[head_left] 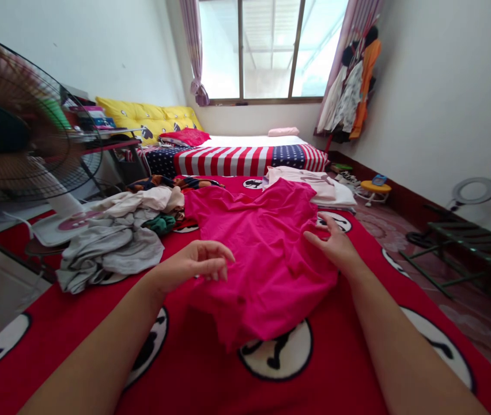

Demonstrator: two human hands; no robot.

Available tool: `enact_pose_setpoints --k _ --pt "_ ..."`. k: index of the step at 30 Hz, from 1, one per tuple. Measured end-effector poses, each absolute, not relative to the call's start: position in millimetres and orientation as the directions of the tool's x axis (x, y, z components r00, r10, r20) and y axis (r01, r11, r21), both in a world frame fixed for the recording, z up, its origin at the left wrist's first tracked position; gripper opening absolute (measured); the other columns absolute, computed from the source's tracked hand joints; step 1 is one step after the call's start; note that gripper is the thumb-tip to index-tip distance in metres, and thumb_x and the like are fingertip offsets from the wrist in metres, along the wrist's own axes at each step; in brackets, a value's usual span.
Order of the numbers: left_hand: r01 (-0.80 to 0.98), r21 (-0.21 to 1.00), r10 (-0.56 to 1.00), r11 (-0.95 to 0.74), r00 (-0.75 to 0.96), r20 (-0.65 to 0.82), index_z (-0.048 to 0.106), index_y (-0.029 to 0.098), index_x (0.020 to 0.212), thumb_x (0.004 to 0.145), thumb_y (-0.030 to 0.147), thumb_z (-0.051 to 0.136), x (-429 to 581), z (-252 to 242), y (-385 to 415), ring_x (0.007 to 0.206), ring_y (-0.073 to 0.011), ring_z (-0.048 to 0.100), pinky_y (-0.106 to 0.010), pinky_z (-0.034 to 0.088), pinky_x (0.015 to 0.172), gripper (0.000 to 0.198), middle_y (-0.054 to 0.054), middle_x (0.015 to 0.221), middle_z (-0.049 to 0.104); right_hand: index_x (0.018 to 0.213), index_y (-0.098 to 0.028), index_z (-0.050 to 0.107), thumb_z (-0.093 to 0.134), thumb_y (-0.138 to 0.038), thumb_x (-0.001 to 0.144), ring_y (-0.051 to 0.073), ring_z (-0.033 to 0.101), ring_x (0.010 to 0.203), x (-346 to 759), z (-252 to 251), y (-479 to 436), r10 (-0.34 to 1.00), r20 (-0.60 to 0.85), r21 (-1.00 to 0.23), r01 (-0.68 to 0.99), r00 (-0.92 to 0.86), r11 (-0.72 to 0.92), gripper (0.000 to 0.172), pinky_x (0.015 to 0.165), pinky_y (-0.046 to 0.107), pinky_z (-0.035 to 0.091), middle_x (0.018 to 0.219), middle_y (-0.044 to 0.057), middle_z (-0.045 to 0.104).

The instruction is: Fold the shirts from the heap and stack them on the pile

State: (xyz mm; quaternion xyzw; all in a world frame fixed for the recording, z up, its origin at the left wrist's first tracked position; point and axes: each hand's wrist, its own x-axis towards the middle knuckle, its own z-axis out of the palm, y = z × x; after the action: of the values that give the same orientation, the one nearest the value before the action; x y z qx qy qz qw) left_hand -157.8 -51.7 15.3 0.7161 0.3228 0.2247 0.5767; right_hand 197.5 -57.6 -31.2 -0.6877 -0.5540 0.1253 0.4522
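A bright pink garment (263,248) lies spread and rumpled on a red bed cover (211,374) with round white cartoon patches. My left hand (193,265) hovers over the garment's left edge, fingers loosely curled and apart, holding nothing. My right hand (334,245) rests at the garment's right edge, fingers stretched out, touching the cloth.
A heap of grey, white and green clothes (120,230) lies to the left. Folded pale clothes (314,187) are stacked behind the pink garment. A standing fan (21,144) is close on the left. A striped mattress (245,158), a window, hanging clothes (353,86) and a green folding frame (461,242) lie beyond.
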Motion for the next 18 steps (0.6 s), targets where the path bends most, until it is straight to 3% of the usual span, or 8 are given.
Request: enact_pose_setpoints --k 2,5,7,9,12,14,16,18 --pt "0.390 0.879 0.907 -0.275 0.408 0.102 0.068 0.018 0.089 0.071 0.053 0.068 -159.3 3.4 -38.5 0.060 -0.0183 0.062 -0.026 0.045 0.055 0.039 -0.008 0.073 0.069 0.137 -0.025 0.047 0.072 -0.043 0.069 0.024 0.065 0.089 190.0 -30.6 -60.1 0.903 0.359 -0.661 0.747 0.234 0.069 0.074 0.081 0.039 0.050 0.111 0.009 0.067" --pt "0.782 0.541 0.939 -0.308 0.158 0.307 0.068 0.019 0.099 0.065 0.055 0.071 -166.3 -12.4 -24.3 0.081 -0.0261 0.065 -0.031 0.048 0.068 0.050 -0.012 0.090 0.069 0.120 -0.024 0.063 0.071 -0.030 0.069 0.025 0.064 0.094 184.8 -31.6 -59.7 0.926 0.341 -0.580 0.811 0.161 0.072 0.052 0.086 0.040 0.048 0.106 0.008 0.069" --pt "0.907 0.354 0.951 -0.229 0.131 0.279 0.062 0.019 0.115 0.065 0.059 0.070 -169.4 -17.2 -22.1 0.092 -0.0298 0.064 -0.033 0.047 0.076 0.065 -0.014 0.100 0.067 0.098 -0.021 0.072 0.069 -0.024 0.068 0.025 0.064 0.091 182.7 -26.9 -61.7 0.934 0.305 -0.590 0.806 0.186 0.033 0.030 0.083 0.038 0.048 0.096 0.007 0.071" --pt "0.942 0.279 0.974 -0.187 0.140 0.180 0.053 0.019 0.128 0.070 0.060 0.065 -168.5 -17.7 -25.3 0.091 -0.0294 0.064 -0.033 0.046 0.076 0.072 -0.012 0.097 0.068 0.079 -0.018 0.072 0.067 -0.022 0.066 0.023 0.065 0.078 179.9 -13.9 -69.8 0.954 0.196 -0.712 0.702 0.226 -0.020 0.014 0.072 0.033 0.050 0.078 0.005 0.070" --pt "0.920 0.292 0.965 -0.262 0.244 0.097 0.046 0.024 0.136 0.075 0.053 0.062 -160.0 -15.7 -34.3 0.086 -0.0254 0.065 -0.030 0.046 0.073 0.069 -0.007 0.091 0.069 0.076 -0.018 0.067 0.071 -0.027 0.064 0.017 0.061 0.060 177.2 14.6 -90.3 0.996 -0.053 -0.950 0.305 0.077 -0.074 0.015 0.056 0.026 0.047 0.068 0.002 0.067" --pt "0.869 0.354 0.937 -0.347 0.338 0.090 0.051 0.027 0.133 0.076 0.042 0.064 -153.4 -14.9 -38.4 0.085 -0.0231 0.065 -0.028 0.046 0.073 0.060 -0.005 0.094 0.070 0.078 -0.018 0.066 0.074 -0.036 0.065 0.014 0.060 0.057 179.9 28.7 -100.3 0.994 -0.094 -0.990 0.110 -0.052 -0.088 0.024 0.052 0.024 0.045 0.070 0.002 0.067" --pt "0.790 0.461 0.909 -0.403 0.404 0.101 0.064 0.025 0.119 0.074 0.030 0.061 -150.0 -13.1 -39.3 0.086 -0.0215 0.065 -0.028 0.046 0.077 0.045 -0.004 0.096 0.071 0.083 -0.018 0.065 0.072 -0.047 0.069 0.013 0.060 0.057 185.9 32.2 -100.9 0.998 -0.060 -0.994 0.097 -0.002 -0.060 0.033 0.050 0.022 0.045 0.077 0.004 0.069" --pt "0.681 0.617 0.900 -0.395 0.423 0.109 0.072 0.020 0.099 0.071 0.024 0.057 -152.7 -7.3 -37.6 0.087 -0.0204 0.065 -0.028 0.047 0.080 0.031 -0.004 0.095 0.072 0.091 -0.018 0.065 0.071 -0.052 0.069 0.014 0.063 0.062 191.6 25.9 -92.8 0.978 0.042 -0.977 0.213 0.203 -0.002 0.041 0.051 0.023 0.046 0.088 0.006 0.069"
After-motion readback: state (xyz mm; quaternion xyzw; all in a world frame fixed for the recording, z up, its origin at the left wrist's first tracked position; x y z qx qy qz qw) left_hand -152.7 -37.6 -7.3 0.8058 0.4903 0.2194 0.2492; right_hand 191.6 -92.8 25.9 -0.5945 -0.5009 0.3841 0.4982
